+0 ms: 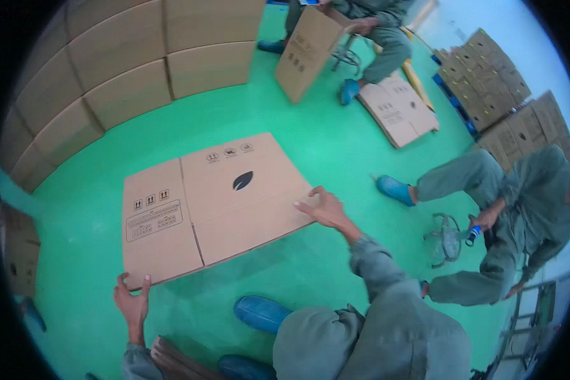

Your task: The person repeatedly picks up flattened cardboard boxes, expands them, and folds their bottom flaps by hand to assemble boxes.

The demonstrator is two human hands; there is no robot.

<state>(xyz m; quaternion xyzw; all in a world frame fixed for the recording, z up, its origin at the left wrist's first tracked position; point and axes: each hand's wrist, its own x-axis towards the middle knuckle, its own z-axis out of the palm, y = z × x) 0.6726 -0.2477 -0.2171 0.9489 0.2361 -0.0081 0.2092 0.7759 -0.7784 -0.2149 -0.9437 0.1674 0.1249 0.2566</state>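
Note:
A flattened brown cardboard box (247, 206) spans the space before me, its panels printed with a dark leaf shape and small black symbols. My left hand (132, 303) grips its near left corner, thumb on top and fingers at the edge. At the right corner, my right hand (328, 210) pinches the cardboard between thumb and fingers. A shadow on the green floor (234, 278) under the near edge suggests that this side is raised. Beside my left forearm, more folded cardboard (177, 361) shows at the lower edge of the view.
Stacked closed cartons (117, 47) form a wall at the far left. A seated person (386, 38) handles an upright carton (310, 50), near a pile of flat cardboard (399, 111). Another person (513, 215) sits at right by a metal stool (446, 240). Loaded pallets (487, 82) stand beyond.

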